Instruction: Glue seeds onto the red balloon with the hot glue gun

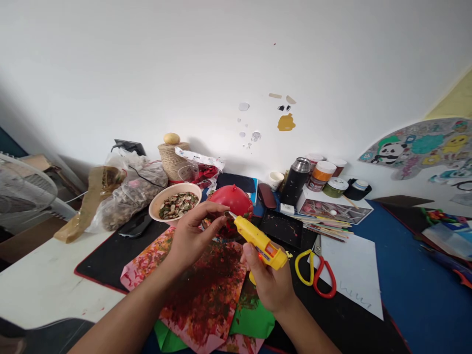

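One yellow glue gun [256, 237], red light [260, 256] aglow

Both arms [143, 295] reach forward. The left hand [191, 233] has its fingertips [224, 208] close together; the right hand [271, 280] is curled up.

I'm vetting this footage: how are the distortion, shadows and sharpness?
Head view: wide-angle stretching at the edges, as on the fan; head view: soft shadow on the wall beside the twine spool; head view: the yellow glue gun shows no obvious blur.
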Tool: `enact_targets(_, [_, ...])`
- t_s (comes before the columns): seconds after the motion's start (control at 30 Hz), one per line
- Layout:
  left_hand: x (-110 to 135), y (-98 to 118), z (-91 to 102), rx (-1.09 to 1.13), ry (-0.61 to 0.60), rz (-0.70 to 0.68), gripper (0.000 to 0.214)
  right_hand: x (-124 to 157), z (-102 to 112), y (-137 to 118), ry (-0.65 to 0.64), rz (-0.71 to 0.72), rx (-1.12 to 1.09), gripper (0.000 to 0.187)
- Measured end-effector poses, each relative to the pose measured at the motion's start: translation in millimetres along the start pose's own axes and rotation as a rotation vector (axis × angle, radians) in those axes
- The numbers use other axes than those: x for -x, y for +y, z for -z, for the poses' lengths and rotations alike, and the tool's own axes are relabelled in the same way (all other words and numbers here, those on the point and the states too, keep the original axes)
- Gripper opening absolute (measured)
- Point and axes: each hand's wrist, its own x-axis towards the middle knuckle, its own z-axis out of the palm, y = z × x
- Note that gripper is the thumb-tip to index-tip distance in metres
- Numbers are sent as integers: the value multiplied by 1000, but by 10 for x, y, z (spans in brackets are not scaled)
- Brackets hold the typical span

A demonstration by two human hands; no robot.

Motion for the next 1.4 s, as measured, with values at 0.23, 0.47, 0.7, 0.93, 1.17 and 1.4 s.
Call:
enact_targets(0.23, [-5, 20, 9, 12, 13, 13, 18, -15, 10, -19, -16, 28, 25, 50])
enact_targets(0.47, [-7, 30, 1, 26, 27, 21, 18, -14, 8, -4, -29, 6, 30, 51])
enact_targets(0.7, [7, 1, -1, 79, 11, 49, 17, -12, -2, -9, -23, 20, 45, 51])
enact_targets(0.93, [-9, 8, -3, 144, 25, 116, 24, -29, 19, -57, -39, 21, 58, 52])
enact_targets(1.17, [-14, 19, -1, 173, 34, 149, 26, -22, 6, -37, -44, 30, 52, 50])
enact_targets(1.4, [-4, 22, 1, 189, 47, 142, 21, -15, 5, 3, -34, 34, 45, 49])
